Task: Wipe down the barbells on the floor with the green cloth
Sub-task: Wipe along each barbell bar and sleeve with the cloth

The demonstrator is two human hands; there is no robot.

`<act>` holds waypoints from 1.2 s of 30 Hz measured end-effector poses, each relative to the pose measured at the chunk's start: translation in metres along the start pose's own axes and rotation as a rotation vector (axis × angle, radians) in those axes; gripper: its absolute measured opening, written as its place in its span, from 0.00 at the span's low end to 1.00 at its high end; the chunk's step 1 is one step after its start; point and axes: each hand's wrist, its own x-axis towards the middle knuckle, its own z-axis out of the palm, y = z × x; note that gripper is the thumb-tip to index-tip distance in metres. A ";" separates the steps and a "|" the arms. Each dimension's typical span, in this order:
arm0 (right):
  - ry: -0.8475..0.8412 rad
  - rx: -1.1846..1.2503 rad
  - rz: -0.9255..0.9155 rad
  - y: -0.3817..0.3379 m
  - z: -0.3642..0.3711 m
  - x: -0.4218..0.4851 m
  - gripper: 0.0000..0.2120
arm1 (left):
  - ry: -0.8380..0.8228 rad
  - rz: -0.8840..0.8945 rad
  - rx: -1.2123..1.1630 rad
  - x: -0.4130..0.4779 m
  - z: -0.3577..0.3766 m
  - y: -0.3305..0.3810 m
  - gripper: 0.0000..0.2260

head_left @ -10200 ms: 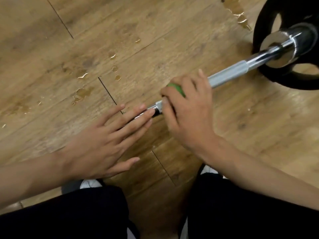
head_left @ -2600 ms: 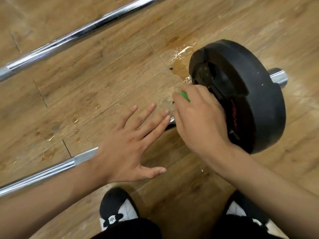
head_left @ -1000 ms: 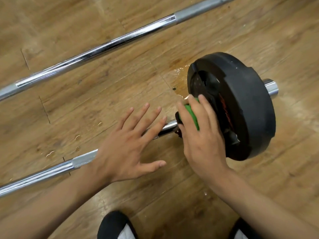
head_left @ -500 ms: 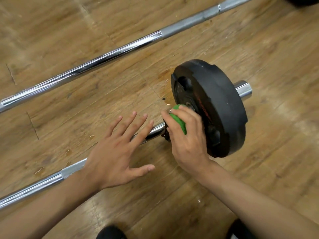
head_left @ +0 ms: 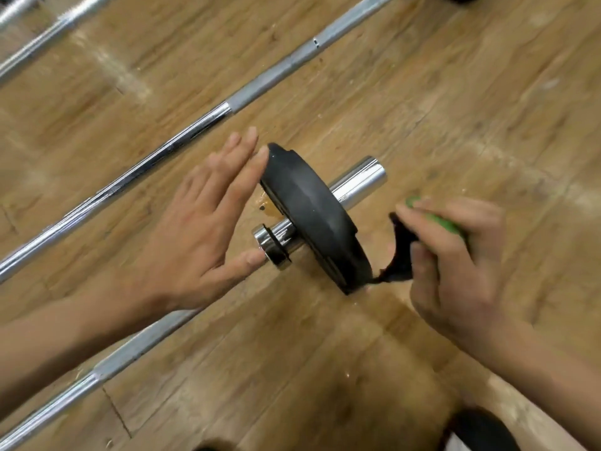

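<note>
Your right hand grips the bunched green cloth just right of the black weight plate, while your left hand, fingers straight, touches that plate's upper rim on the barbell lying on the wooden floor.

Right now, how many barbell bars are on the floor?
3: the near bar through the black plate, the middle bar beyond it, the far bar at top left. A corner sliver may be another.

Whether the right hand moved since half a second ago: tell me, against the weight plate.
Yes. The right hand, gripping the green cloth, crossed the weight plate from its shaft side to its outer side.
</note>
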 end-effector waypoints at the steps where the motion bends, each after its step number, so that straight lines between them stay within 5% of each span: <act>1: -0.011 -0.009 0.072 0.022 0.008 -0.003 0.14 | -0.003 0.033 0.027 0.011 0.000 0.007 0.41; 8: 0.102 0.113 0.216 0.057 0.084 0.019 0.16 | -0.103 0.039 0.181 0.055 0.011 0.024 0.38; 15: -0.142 0.134 -0.005 0.080 0.125 0.000 0.16 | -0.120 -0.051 0.068 0.069 0.015 0.002 0.40; 19: -0.172 0.172 0.047 0.096 0.133 0.014 0.15 | -0.145 -0.196 -0.008 0.077 0.004 -0.020 0.39; 22: -0.145 0.196 0.064 0.080 0.153 0.016 0.16 | -0.056 -0.199 0.176 0.078 -0.004 -0.022 0.34; 27: -0.223 0.073 -0.268 0.111 0.175 0.029 0.20 | 0.007 -0.026 0.335 0.079 0.022 -0.020 0.35; 31: -0.168 0.096 -0.061 0.113 0.200 0.057 0.17 | 0.112 -0.135 0.206 0.091 0.020 -0.047 0.37; 36: -0.238 0.040 -0.478 0.129 0.210 0.075 0.16 | 0.164 -0.194 0.132 0.090 0.021 -0.063 0.38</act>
